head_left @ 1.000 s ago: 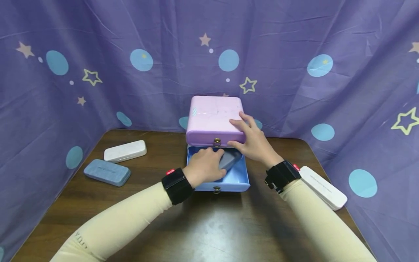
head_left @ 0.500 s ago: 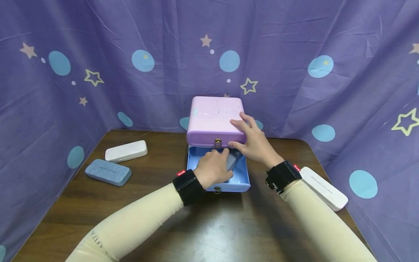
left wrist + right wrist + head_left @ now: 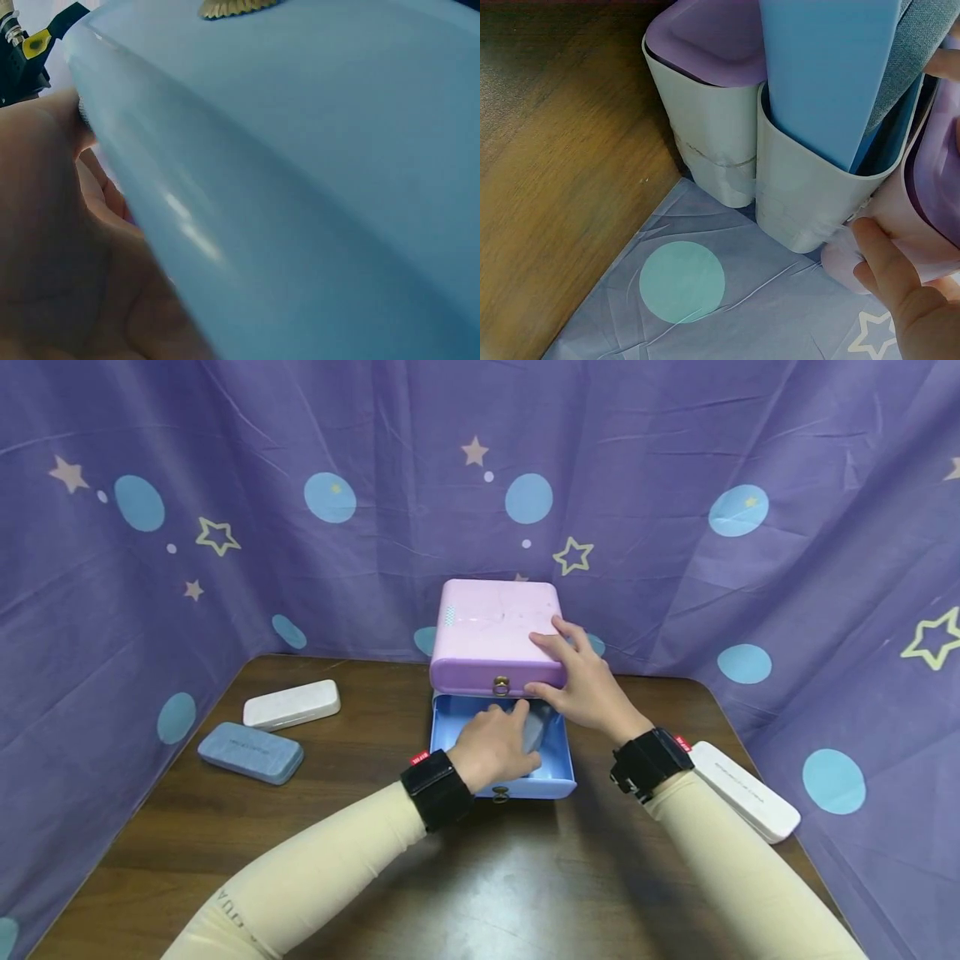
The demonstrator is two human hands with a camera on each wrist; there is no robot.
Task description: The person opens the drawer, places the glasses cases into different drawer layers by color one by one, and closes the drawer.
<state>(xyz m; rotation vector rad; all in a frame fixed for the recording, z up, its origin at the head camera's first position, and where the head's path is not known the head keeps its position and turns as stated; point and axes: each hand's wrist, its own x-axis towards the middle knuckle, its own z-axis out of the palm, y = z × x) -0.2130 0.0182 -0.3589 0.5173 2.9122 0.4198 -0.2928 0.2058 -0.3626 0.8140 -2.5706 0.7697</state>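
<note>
A small stacked drawer unit (image 3: 495, 622) with a pink top tier stands at the back of the table. Its blue drawer (image 3: 555, 785) is pulled out below the purple front. Inside it lies a grey-blue glasses case (image 3: 536, 727), slanted in the right wrist view. My left hand (image 3: 495, 747) reaches into the drawer and holds the case, index finger along its left side and thumb at its near end. The other fingers are hidden. My right hand (image 3: 588, 681) grips the pink tier's right front corner, thumb at the front and fingers spread over the top.
A white glasses case (image 3: 292, 704) and a blue glasses case (image 3: 251, 752) lie at the left. Another white case (image 3: 742, 792) lies by the right forearm. Another purple drawer (image 3: 712, 45) shows beside the blue one. A purple curtain (image 3: 630, 460) hangs behind the table.
My left hand has moved right and turned inside the drawer, and the grey-blue case has turned and shifted right with it. My right hand has stayed on the pink tier.
</note>
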